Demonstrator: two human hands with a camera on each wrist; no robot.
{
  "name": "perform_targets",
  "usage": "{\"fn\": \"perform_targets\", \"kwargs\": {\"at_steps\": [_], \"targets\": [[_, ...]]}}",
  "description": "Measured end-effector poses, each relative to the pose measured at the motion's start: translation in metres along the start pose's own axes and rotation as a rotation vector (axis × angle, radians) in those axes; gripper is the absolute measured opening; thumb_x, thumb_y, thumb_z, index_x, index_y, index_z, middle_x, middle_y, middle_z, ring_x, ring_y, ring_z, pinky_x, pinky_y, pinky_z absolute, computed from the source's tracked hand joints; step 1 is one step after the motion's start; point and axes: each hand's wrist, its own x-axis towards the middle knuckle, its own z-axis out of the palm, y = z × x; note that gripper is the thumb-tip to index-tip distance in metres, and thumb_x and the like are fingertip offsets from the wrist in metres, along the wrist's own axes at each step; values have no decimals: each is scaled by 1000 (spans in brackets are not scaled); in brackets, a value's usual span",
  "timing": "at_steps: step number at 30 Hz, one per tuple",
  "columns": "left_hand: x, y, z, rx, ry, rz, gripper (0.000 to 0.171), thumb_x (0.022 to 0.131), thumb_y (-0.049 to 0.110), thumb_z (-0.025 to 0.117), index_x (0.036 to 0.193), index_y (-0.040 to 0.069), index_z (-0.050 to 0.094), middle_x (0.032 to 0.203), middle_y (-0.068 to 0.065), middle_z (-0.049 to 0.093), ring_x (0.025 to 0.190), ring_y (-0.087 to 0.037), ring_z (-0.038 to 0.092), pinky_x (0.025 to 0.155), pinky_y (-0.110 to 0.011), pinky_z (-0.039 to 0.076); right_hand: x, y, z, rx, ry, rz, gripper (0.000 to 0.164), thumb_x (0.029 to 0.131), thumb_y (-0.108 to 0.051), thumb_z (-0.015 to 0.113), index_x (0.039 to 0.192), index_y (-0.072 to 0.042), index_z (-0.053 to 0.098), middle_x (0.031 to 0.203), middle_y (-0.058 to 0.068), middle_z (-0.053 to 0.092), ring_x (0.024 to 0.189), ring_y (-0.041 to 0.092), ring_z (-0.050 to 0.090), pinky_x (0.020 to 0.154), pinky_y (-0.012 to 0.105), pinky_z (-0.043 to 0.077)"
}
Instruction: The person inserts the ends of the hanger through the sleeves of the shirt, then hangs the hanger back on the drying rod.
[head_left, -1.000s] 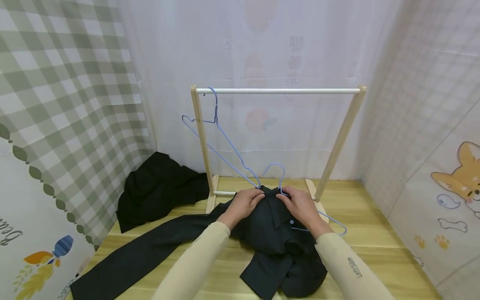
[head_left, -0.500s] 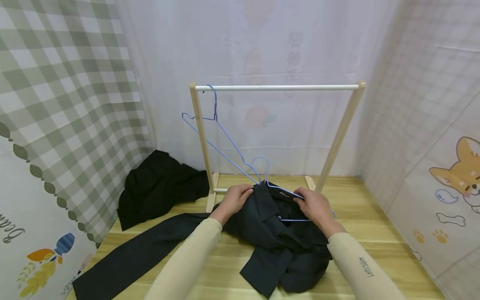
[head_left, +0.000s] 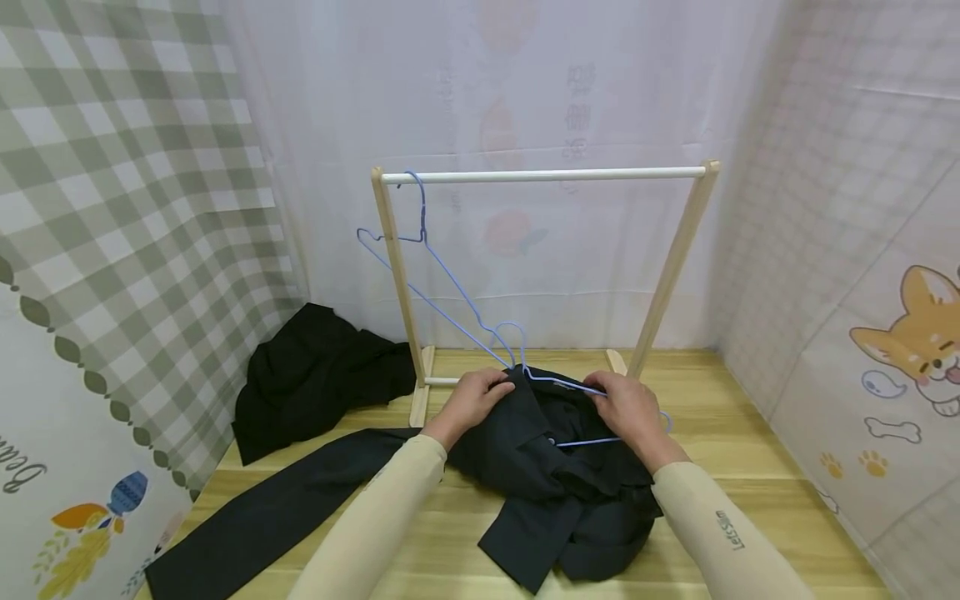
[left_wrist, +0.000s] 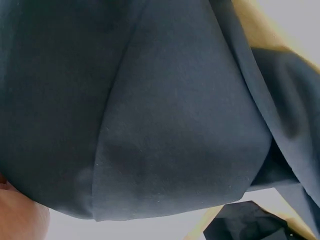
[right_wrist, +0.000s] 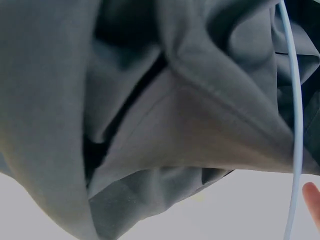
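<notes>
A dark button-up shirt (head_left: 501,446) lies bunched in front of the rack, one sleeve stretched out to the left. My left hand (head_left: 468,404) pinches its fabric beside the collar. A blue wire hanger (head_left: 558,381) sits partly inside the neck opening, its hook standing up behind the collar and its lower bar crossing the opening. My right hand (head_left: 630,412) pinches the hanger's right arm near the shirt's edge. Dark cloth (left_wrist: 175,115) fills the left wrist view. In the right wrist view the hanger wire (right_wrist: 296,115) runs down beside a fingertip.
Behind stands a wooden rack with a white rod (head_left: 543,175). A second blue hanger (head_left: 456,287) hangs at the rod's left end, its lower tip close to the collar. Another black garment (head_left: 318,379) lies heaped at the left. Fabric walls surround the wooden tabletop (head_left: 735,500).
The hanger has shifted left, its left side now inside the collar opening. My right hand has moved right along it, and my left hand slightly left. In the last half second little moved.
</notes>
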Motion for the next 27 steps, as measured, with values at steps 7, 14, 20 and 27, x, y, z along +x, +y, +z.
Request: {"fn": "perform_targets", "kwargs": {"at_steps": [7,14,20,27], "targets": [[-3,-3,-3,-39,10,-114,21,103,21,55,87,8,62,75,-3,53,69,-18,49,67,-30,40,-10,9,-3,-38,57,87,21,91,-12,70,110,-5,72,103,14,73,89,38,68,70,57,51],[-3,-8,-7,-83,84,-198,19,104,21,54,94,7,63,77,-2,53,70,-18,48,66,-32,40,-23,22,-7,19,121,271,54,92,-24,72,130,9,52,113,26,66,97,47,63,76,60,48],[-1,-9,-7,-69,121,-227,19,103,20,55,94,7,65,79,-3,57,72,-18,50,66,-32,41,-34,20,-5,80,90,405,62,96,-36,63,132,12,51,113,26,67,101,49,61,82,58,46],[0,-4,-7,-89,139,-210,19,103,20,56,94,7,66,80,-3,58,72,-18,50,67,-32,42,-41,6,9,86,-105,340,50,94,-51,61,102,-3,73,96,16,71,87,37,65,73,50,49]]}}
